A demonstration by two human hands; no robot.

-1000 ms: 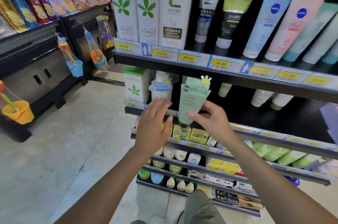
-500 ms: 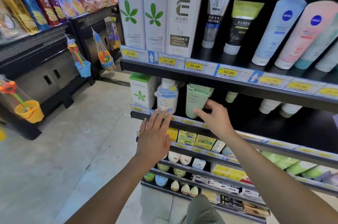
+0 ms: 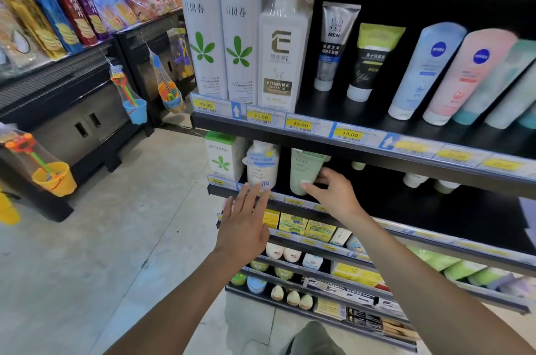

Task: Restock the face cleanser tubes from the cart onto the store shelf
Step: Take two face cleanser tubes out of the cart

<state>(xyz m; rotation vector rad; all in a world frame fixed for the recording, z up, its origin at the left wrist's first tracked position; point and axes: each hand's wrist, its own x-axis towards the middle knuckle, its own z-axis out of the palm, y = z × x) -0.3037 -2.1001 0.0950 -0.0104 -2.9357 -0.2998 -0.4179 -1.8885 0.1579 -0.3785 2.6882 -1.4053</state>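
One green tube (image 3: pixel 304 171) stands on the 2nd shelf (image 3: pixel 406 206), beside a white bottle (image 3: pixel 262 164). The right grip (image 3: pixel 336 198) is curled round its bottom. The left grip (image 3: pixel 243 224) is flat w/ straight fingers and holds nothing. No cart in view, so can't tell how many are left. The shelf is mostly bare black. It's a store aisle w/ a pale floor (image 3: pixel 116 238) and snack bags (image 3: pixel 72 6) on the left.

Both bare forearms reach up from the near edge toward the far side, the right stretched farther. Left hand (image 3: pixel 243 224): flat, back facing up, fingers (image 3: pixel 249 201) straight and slightly spread, holding nothing. Right hand (image 3: pixel 333 195): farther in, angled to the left, thumb and curled fingers pinching the lower end of a pale green face cleanser tube (image 3: pixel 304 169).
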